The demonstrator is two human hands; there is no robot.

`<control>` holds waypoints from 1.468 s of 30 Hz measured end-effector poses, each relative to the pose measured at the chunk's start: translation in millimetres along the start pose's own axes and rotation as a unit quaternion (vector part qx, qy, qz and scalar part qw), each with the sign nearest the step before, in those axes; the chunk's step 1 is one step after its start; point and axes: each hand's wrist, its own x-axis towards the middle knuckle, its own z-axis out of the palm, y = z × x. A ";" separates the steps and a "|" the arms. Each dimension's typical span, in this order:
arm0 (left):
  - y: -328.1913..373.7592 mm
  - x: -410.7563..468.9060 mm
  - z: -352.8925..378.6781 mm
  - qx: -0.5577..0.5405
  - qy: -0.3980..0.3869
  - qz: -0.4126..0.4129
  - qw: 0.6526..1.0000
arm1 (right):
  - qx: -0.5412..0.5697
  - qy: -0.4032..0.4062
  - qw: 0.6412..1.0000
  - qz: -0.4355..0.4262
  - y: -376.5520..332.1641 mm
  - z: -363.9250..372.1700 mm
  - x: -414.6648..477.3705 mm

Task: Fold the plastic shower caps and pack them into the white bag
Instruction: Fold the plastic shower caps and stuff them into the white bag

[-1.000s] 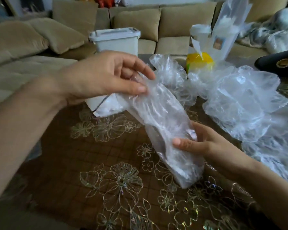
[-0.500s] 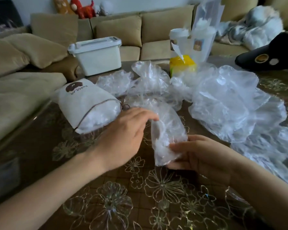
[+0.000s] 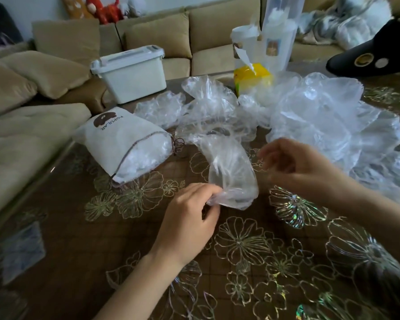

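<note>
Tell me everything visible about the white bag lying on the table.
The white bag is a soft-looking drawstring pouch lying on its side near the left edge of the table. A brown bear-like logo and the word POPULAR are printed near its closed end. A brownish cord rims its open mouth, knotted ends trailing on the table. Crumpled clear plastic fills it and shows at the mouth. Neither the left hand, pinching a folded shower cap, nor the right hand touches it.

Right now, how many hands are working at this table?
2. The left hand pinches the near end of the folded cap; the right hand hovers just right of it, blurred, so its grip is unclear.
</note>
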 end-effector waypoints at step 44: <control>-8.2 4.9 5.1 0.004 -0.046 -0.067 0.997 | -0.141 0.020 0.974 -0.175 25.7 42.8 8.3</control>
